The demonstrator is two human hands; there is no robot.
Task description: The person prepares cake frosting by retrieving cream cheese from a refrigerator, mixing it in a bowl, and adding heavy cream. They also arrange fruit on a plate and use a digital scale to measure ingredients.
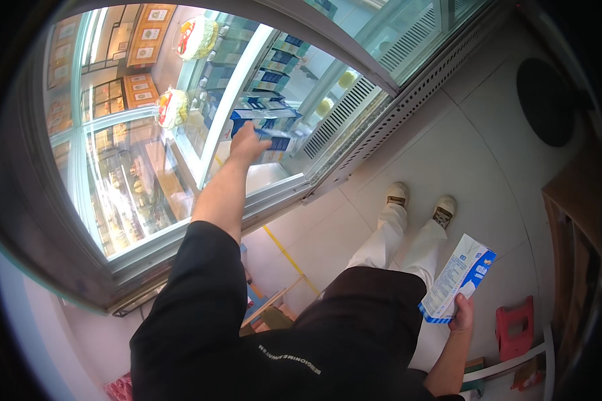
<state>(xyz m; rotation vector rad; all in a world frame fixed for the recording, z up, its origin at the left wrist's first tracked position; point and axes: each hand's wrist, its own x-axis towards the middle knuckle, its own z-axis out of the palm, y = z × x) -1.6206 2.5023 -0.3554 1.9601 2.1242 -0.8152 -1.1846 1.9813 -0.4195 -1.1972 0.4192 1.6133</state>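
My left hand (251, 144) reaches through the opening of a glass-doored display case. Its fingers are on a blue-and-white carton (277, 142), which looks blurred, in front of rows of similar cartons (271, 80). Outside the case, my right hand (462, 313) holds a white-and-blue carton (456, 280) near its lower end, tilted, with its printed side showing. The thumb lies on the carton's blue face; the other fingers are mostly hidden behind it.
A metal door frame (236, 108) stands beside my left forearm, and the case's lower rail (276, 195) runs under it. Two decorated cakes (172, 108) show through or in the glass. On the floor at lower right is a red plastic stool (515, 328); a dark round object (547, 103) lies farther up.
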